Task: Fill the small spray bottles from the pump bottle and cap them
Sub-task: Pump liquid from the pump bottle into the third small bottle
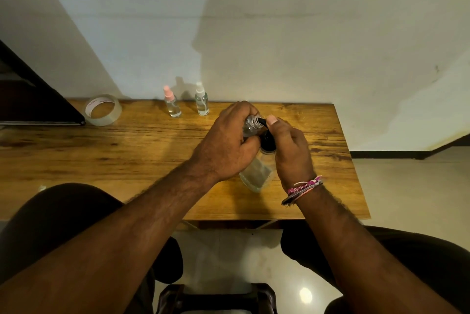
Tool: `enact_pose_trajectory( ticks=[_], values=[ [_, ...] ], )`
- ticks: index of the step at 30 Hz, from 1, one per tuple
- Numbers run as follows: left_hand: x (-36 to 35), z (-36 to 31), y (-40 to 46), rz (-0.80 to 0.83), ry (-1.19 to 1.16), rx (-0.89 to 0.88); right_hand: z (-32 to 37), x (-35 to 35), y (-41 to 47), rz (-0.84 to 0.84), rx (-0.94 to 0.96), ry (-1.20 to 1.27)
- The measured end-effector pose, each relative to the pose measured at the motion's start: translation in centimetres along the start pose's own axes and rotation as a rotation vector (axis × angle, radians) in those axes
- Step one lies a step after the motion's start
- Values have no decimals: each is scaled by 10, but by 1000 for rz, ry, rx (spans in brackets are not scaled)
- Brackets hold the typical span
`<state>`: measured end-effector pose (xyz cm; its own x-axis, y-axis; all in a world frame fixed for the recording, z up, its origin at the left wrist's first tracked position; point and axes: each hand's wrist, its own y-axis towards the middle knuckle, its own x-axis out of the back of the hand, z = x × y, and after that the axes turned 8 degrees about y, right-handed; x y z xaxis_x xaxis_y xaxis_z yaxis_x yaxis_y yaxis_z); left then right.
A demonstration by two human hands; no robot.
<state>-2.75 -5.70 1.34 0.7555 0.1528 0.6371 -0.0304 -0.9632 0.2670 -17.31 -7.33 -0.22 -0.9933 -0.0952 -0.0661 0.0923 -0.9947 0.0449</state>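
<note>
Curling round an uncapped small spray bottle (pixel 250 126), the left hand (pixel 226 146) fingers grip it (neck at the nozzle); right hand (pixel 290 151) fingers press the pump bottle (pixel 256 173) head.

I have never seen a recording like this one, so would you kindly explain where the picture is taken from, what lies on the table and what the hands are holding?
There is no machine here: a person wears a camera on the head, which looks forward and down, so you see their own two arms and knees.

The left hand has its grip around a small clear bottle with its threaded neck uncapped, tilted toward the black spout of the pump bottle. The right hand rests on the pump's black head, thumb on top. The pump bottle stands on the wooden table.

At the far edge stand two small capped spray bottles, one with a pink top, one with a white top. Left of them lies a roll of clear tape. A braided wristband is on the right wrist.
</note>
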Motion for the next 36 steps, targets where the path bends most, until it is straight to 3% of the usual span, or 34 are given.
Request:
enact_pose_trajectory(
  ticks=[36],
  values=[
    [-4, 4, 3, -17, 41, -11, -5, -11, 1, -124, 123, -35]
  ],
)
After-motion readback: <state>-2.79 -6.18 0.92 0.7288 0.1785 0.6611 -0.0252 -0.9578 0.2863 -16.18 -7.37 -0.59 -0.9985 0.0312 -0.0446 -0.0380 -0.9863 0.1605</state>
